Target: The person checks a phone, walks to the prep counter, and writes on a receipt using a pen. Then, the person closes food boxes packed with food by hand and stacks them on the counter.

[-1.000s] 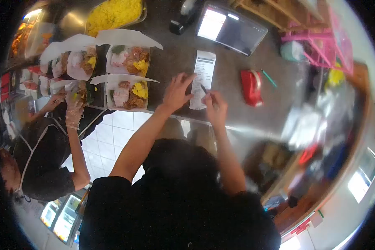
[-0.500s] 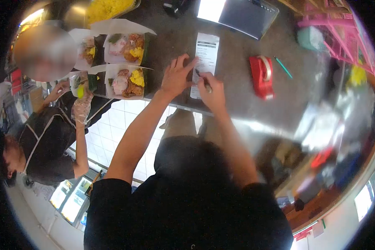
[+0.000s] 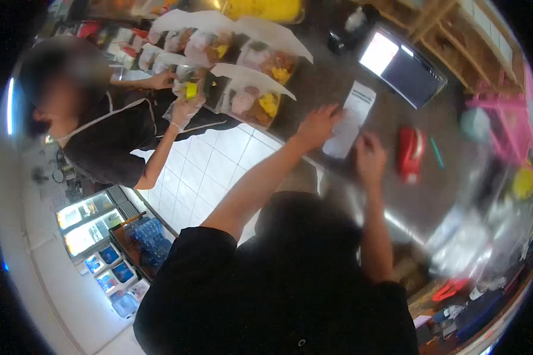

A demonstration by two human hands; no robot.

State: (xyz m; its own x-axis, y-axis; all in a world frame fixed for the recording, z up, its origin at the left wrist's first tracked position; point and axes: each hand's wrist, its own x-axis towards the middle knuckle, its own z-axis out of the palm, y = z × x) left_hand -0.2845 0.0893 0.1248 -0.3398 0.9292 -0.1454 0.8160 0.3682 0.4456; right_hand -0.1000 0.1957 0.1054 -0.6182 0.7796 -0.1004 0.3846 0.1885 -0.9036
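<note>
A long printed paper slip lies on the dark counter. My left hand rests with its fingers apart at the slip's left edge. Just right of the slip is my right hand, its fingers bent together; blur hides the pen, if it is still held. A red tape dispenser and a thin green stick are on the counter to the right. Above the slip sits a tablet.
Open boxes of food stand left of my hands, below a tray of yellow food. At the left a co-worker holds something yellow-green in a gloved hand. A pink rack and clear plastic bags are at the right.
The view has turned, so the counter things appear tilted and farther right. My right hand has shifted from on the slip to its right edge. The co-worker's head shows more fully.
</note>
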